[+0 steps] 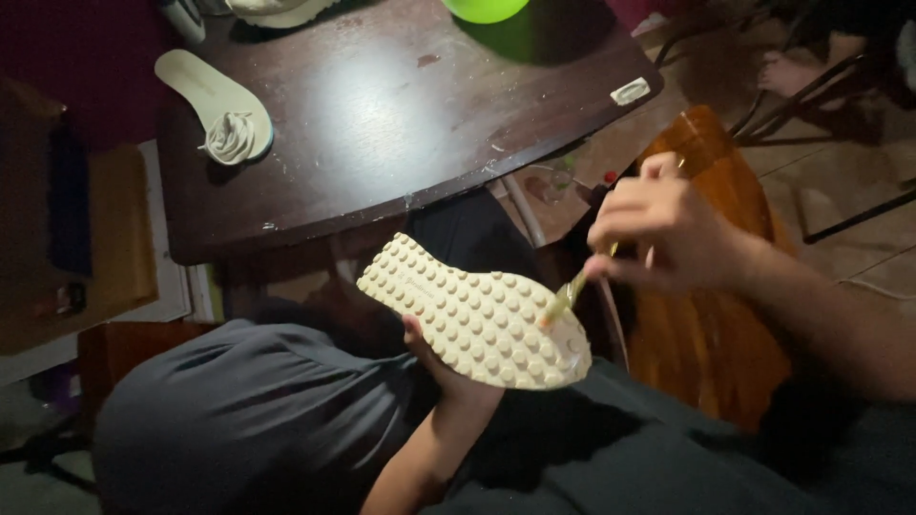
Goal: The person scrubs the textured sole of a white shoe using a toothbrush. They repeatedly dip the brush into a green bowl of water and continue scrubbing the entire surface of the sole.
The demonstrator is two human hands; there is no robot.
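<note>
— How far along are we?
— Our left hand (441, 370) is clamped on the cream studded shoe sole (477, 315), held over our lap; our right hand (668, 234) pinches a small brush (571, 291), bristles on the heel end. The toe end seems untouched.
— And around us?
— An insole (196, 86) with bundled laces (231, 138) lies on the table (401, 114), far left; nothing blocks us.

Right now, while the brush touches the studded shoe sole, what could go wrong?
1. The left hand holds the shoe sole only from beneath, over the lap; brush pressure may tip it out of the grip.
2. The right hand works the small brush near the heel end, so whatever is on it could drip onto the dark clothing.
3. The insole with bundled laces lies near the table edge and could be knocked off.
</note>
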